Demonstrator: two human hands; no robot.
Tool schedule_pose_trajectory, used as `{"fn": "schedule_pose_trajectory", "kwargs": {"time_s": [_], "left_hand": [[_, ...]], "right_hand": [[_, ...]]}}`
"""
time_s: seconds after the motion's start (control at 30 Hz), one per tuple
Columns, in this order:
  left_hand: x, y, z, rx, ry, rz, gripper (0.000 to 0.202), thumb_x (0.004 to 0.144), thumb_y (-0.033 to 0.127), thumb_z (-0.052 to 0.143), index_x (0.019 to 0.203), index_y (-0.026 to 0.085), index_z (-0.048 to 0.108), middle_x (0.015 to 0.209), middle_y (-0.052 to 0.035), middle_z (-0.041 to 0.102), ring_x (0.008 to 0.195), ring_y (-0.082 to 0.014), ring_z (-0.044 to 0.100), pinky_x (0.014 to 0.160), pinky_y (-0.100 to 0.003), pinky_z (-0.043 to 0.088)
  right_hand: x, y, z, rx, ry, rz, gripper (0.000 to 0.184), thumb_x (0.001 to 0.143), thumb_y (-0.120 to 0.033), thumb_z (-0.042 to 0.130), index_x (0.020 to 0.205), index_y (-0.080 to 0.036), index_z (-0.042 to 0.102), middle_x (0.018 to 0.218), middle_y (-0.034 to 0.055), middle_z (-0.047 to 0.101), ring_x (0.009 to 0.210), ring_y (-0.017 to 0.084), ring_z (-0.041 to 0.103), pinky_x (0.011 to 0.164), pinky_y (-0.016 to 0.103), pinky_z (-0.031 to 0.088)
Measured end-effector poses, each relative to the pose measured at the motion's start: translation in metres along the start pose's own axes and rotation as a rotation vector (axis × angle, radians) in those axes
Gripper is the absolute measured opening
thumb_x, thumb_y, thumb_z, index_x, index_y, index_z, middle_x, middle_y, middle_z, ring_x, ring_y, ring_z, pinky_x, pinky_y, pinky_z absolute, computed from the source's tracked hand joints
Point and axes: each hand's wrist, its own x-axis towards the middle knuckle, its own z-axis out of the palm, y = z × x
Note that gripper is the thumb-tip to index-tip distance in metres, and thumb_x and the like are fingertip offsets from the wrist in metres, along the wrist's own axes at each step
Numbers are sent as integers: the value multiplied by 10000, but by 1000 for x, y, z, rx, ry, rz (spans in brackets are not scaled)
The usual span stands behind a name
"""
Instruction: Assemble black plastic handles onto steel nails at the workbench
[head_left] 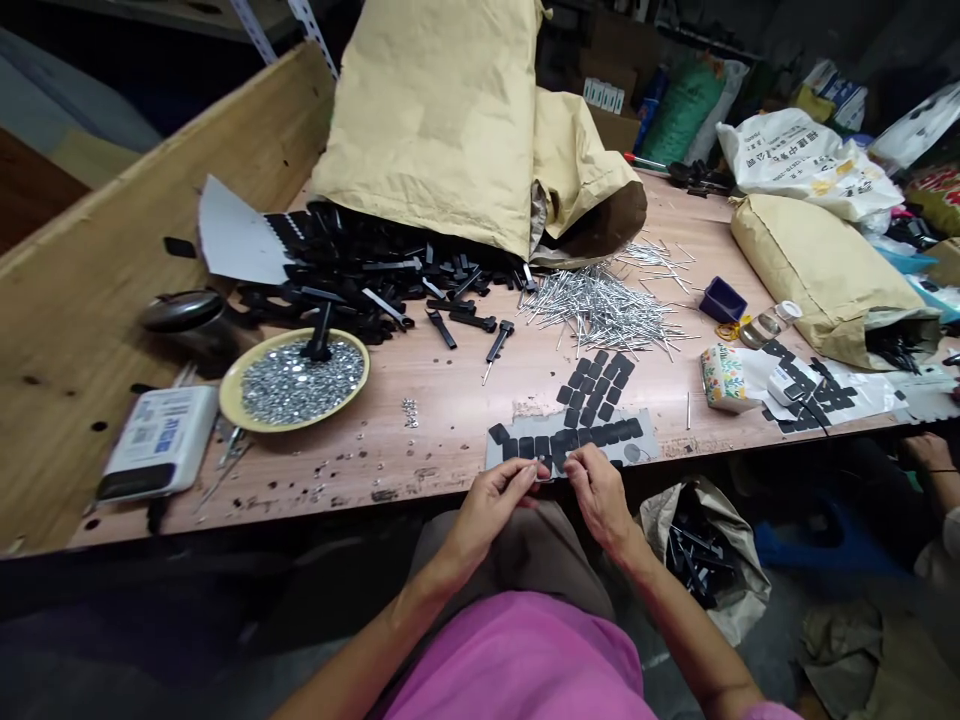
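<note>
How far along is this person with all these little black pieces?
Already done, it seems: rows of small black pads lie on and above a pale sheet at the table's edge. In hand: the left hand and right hand pinch something too small to tell at that sheet. Apparently left: a large heap of black plastic parts spilling from a kraft paper sack, beside loose metal nails.

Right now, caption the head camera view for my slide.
Left hand and right hand work over black pads on a wooden workbench.
</note>
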Motion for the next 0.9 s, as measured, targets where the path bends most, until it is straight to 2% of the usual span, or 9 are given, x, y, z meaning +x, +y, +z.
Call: {"fn": "schedule_pose_trajectory", "kwargs": {"time_s": [0.1, 0.2, 0.37, 0.47, 0.53, 0.6, 0.73, 0.8, 0.9], "left_hand": [[6, 3, 12, -307, 38, -47, 254, 646, 420, 692, 699, 173, 716, 1054, -85, 656, 1033, -230, 566, 843, -301, 465], [8, 1, 23, -412, 46, -74, 242, 612, 399, 724, 699, 172, 726, 1152, -98, 615, 1148, -251, 497, 950, -323, 395], [7, -5, 32, -324, 92, -23, 265, 601, 411, 726, 717, 173, 734, 1158, -107, 576, 1174, -255, 476, 951, -321, 398], [6, -7, 33, -250, 84, -25, 295, 593, 431, 726, 724, 167, 734, 1183, -111, 549, 1112, -253, 523, 897, -322, 442], [7, -9, 34, -226, 100, -23, 301, 592, 439, 724, 722, 167, 731, 1167, -109, 556, 1085, -246, 541, 887, -320, 451], [8, -12, 35, -218, 128, -9, 305, 592, 445, 722, 723, 169, 727, 1143, -102, 567, 1075, -240, 548, 886, -319, 454], [11, -25, 41, -191, 148, -3, 338, 596, 474, 714, 725, 162, 721, 1093, -97, 581, 999, -225, 584, 849, -328, 483], [11, -32, 46, -151, 138, 13, 346, 616, 488, 697, 725, 160, 721, 1070, -100, 587, 984, -223, 589, 835, -331, 490], [9, -39, 52, -62, 121, 63, 320, 661, 484, 668, 733, 178, 728, 1062, -99, 594, 1001, -228, 579, 855, -345, 479]], "right_hand": [[-17, -8, 8, 316, -36, 160, 254, 902, -378, 429, 873, -192, 599, 819, 29, 621, 760, 143, 561, 699, 256, 430], [-31, -14, 20, 660, -47, 284, 248, 823, -384, 542, 993, -211, 593, 939, 30, 632, 845, 155, 577, 728, 257, 456], [-38, -13, 31, 1025, -16, 614, 269, 735, -409, 622, 919, -219, 572, 813, -13, 591, 597, 91, 525, 477, 182, 383], [-41, -11, 30, 1090, -58, 624, 301, 766, -495, 571, 860, -215, 520, 684, -35, 559, 535, 89, 526, 492, 192, 402], [-44, -11, 29, 986, -90, 585, 332, 815, -526, 492, 940, -220, 514, 632, -46, 542, 470, 91, 508, 481, 207, 411], [-50, -11, 28, 701, -50, 541, 342, 857, -481, 438, 1065, -225, 525, 692, -23, 584, 484, 102, 532, 498, 223, 435], [-63, -8, 27, 56, 144, 403, 343, 890, -328, 383, 1176, -254, 557, 1049, 47, 648, 890, 162, 630, 770, 260, 486], [-68, -4, 26, -65, 167, 368, 350, 897, -295, 361, 1179, -253, 564, 1080, 47, 655, 924, 161, 630, 792, 255, 485], [-71, 1, 24, -26, 118, 382, 343, 902, -262, 323, 1117, -231, 590, 1007, 38, 678, 795, 139, 649, 706, 232, 502]]}}
